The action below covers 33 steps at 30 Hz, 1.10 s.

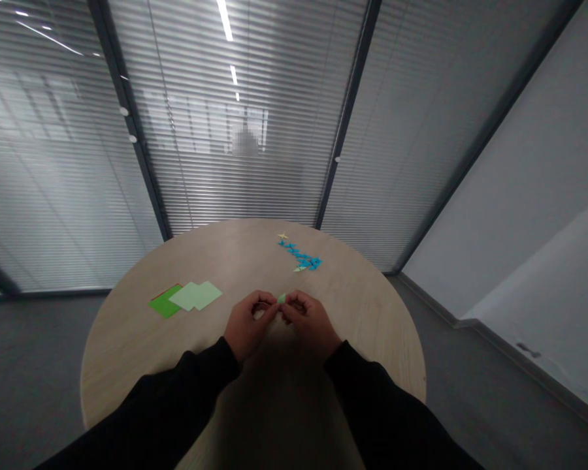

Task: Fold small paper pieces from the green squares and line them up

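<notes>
Both hands meet over the middle of a round wooden table [127, 339]. My left hand [247, 324] and my right hand [310, 321] are closed in pinches around a small light green folded paper piece [281, 298], which sticks up between the fingertips. Most of the paper is hidden by the fingers. Both arms wear black sleeves.
A fan of green paper sheets [186, 297] lies on the table to the left of my hands. A row of small blue folded paper pieces [301, 256] with a yellowish one [283, 235] lies at the far side. Glass walls with blinds stand behind the table.
</notes>
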Available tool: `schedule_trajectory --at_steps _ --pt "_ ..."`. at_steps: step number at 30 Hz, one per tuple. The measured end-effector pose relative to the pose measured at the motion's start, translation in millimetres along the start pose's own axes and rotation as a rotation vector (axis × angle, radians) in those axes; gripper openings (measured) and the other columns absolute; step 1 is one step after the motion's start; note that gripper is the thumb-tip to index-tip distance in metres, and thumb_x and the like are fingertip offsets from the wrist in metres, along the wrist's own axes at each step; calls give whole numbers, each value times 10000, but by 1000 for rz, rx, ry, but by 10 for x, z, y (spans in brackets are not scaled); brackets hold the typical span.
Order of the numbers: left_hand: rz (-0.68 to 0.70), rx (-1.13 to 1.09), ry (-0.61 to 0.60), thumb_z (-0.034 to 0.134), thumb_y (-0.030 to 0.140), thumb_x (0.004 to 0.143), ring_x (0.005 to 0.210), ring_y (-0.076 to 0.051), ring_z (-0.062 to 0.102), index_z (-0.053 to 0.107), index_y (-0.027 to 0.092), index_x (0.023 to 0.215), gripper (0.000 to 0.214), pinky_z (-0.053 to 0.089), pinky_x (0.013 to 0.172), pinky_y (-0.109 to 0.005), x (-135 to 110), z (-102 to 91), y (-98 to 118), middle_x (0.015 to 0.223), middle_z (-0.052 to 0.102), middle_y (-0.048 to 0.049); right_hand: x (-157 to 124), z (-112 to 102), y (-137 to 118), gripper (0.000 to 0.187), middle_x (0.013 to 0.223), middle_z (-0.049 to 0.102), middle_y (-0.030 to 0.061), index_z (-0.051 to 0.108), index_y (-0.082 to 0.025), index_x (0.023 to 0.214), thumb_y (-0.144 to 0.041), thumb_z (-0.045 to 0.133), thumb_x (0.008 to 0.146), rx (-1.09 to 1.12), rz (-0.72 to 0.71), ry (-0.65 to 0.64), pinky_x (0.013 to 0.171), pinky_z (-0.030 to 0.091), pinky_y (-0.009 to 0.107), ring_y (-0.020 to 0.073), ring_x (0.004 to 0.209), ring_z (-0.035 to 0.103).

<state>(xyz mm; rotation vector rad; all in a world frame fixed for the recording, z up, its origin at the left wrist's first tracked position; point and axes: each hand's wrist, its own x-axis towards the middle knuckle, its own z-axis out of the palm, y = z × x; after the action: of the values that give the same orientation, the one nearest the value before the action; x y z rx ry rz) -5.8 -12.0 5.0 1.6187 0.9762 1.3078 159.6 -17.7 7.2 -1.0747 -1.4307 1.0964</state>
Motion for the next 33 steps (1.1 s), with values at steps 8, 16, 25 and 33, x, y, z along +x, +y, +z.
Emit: schedule_trajectory --at_steps 8,16,25,33 --pt "-153 -297 -15 796 381 722 778 -165 659 647 160 909 326 517 759 -316 40 6 -72 853 698 -39 18 3 41 179 646 602 -23 602 -189 798 -348 682 782 -19 -1 -26 551 421 246 118 570 539" --pt "-265 -218 -122 769 459 752 734 -167 636 696 137 946 383 478 678 -285 22 -11 -34 827 719 -61 10 -28 24 195 641 585 -17 623 -180 761 -369 643 801 -152 -40 8 550 389 247 122 574 518" --pt "-322 -284 -111 826 499 661 605 -120 544 673 149 816 412 385 557 -237 19 -7 0 678 645 -4 6 -18 14 187 633 557 -32 600 -191 758 -369 628 805 -184 -86 2 556 394 246 121 577 501" --pt "-394 -392 -118 863 482 603 520 -79 454 598 164 777 450 307 494 -200 14 17 -57 593 554 50 -16 6 1 171 662 570 -29 596 -184 777 -347 613 828 -194 -91 -37 563 402 241 114 585 502"
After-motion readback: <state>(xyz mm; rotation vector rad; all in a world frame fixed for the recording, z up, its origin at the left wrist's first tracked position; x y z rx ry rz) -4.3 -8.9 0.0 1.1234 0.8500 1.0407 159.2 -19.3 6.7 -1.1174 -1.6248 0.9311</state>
